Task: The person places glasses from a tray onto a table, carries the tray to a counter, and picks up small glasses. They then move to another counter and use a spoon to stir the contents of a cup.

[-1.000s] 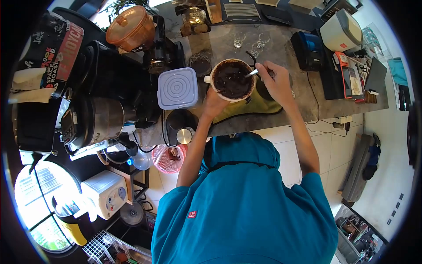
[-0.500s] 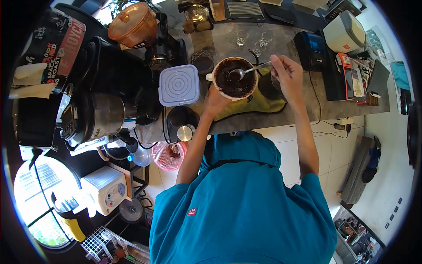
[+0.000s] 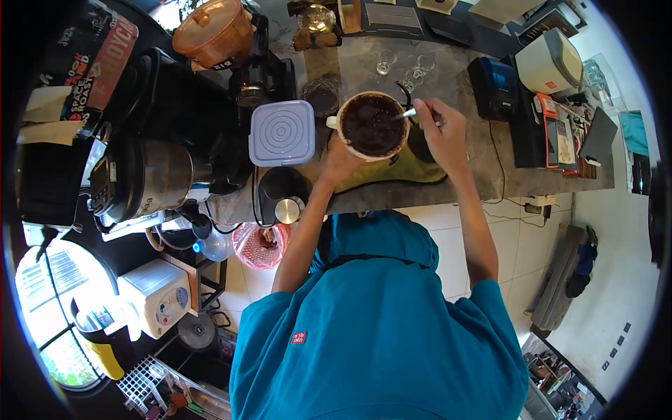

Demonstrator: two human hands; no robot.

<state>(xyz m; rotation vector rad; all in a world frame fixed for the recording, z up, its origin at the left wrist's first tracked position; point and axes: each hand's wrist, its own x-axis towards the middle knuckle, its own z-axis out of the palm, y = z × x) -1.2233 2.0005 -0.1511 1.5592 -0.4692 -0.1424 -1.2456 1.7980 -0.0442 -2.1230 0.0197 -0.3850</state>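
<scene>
On surface: left hand grips cup, right hand pinches spoon. Stir slow, hold cup steady, no spills.

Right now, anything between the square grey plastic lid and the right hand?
Head view: the white dripper cup of dark coffee grounds sits between the square grey plastic lid and the right hand, which holds a metal spoon.

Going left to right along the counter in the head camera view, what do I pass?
Steel kettle → square grey lid → left hand under the white dripper → right hand holding a spoon → black printer → white appliance.
</scene>
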